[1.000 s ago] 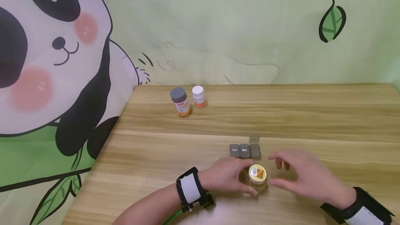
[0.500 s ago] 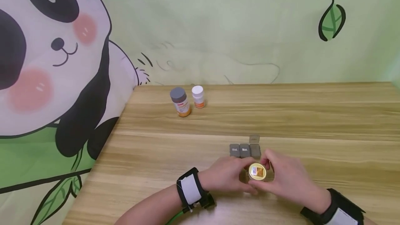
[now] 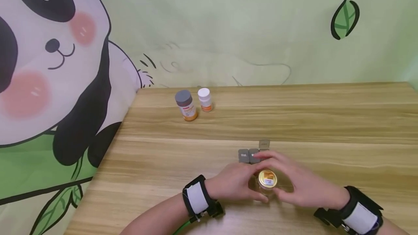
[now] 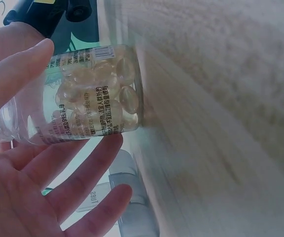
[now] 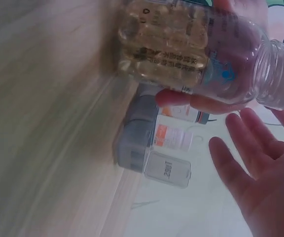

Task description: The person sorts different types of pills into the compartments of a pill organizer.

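A clear jar of yellowish softgel capsules (image 4: pixel 97 94) stands upright on the table under a gold lid (image 3: pixel 267 179). My left hand (image 3: pixel 233 182) grips the jar from its left side, thumb in front and fingers behind. Around the lid's right side my right hand (image 3: pixel 303 182) is spread, its long fingers behind it and its thumb close to the jar. In the right wrist view those fingers (image 5: pixel 235 168) stand apart from the jar's ridged neck. Just behind the jar lies a grey pill organizer (image 3: pixel 243 156), partly covered by the right fingers, with one flap (image 5: pixel 168 169) raised.
A grey-capped bottle (image 3: pixel 186 106) and a smaller white bottle (image 3: pixel 205 100) stand at the back left of the wooden table (image 3: pixel 326 119). Behind the table hangs a pale green cloth (image 3: pixel 212 17) with a printed panda.
My right hand came in from the right to the lid, then its fingers spread out behind it. The lid's label has turned. My left hand stays on the jar.
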Tool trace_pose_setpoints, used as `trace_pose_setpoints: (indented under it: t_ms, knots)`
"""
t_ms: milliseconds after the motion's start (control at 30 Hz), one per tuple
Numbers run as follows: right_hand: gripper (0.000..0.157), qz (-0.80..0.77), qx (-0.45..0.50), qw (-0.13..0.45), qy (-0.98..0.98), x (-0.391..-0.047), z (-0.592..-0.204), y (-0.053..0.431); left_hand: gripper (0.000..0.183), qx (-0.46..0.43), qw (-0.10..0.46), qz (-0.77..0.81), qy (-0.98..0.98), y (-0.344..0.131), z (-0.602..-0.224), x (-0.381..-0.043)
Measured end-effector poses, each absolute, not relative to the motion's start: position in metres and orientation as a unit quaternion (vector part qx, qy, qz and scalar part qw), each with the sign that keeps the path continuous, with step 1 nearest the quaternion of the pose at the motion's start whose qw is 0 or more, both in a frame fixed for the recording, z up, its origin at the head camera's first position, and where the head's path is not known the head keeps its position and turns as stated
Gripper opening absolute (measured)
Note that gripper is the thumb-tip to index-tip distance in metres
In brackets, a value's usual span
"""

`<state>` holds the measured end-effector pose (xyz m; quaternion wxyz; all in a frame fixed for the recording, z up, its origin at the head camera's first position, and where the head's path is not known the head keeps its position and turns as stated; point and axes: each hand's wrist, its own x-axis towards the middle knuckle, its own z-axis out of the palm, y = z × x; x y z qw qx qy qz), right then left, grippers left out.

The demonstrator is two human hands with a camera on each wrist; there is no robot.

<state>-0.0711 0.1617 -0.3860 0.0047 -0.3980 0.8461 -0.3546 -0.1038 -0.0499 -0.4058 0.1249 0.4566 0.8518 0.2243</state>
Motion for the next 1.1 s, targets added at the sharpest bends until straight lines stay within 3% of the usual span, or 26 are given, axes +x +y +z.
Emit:
trace_pose_setpoints:
  t_ms: [267,667,900,1100]
  knots:
    - [0.067,-0.317,-0.306,-0.035,0.897,-0.056,-0.389,0.171,0.065,0.456,0.130,0.233,0.849,-0.050,-0.407,-0.103]
    - [0.053,-0.296,-0.251,-0.127,0.913,-0.053,-0.397,0.153,0.061,0.457,0.131,0.240,0.846,-0.048,-0.405,-0.106]
    - [0.044,-0.336,-0.327,-0.112,0.876,-0.063,-0.396,0.154,0.060,0.456,0.123,0.233,0.850,-0.049,-0.404,-0.107]
    - [0.053,-0.346,-0.377,-0.062,0.857,-0.063,-0.392,0.155,0.067,0.449,0.130,0.226,0.855,-0.049,-0.404,-0.105]
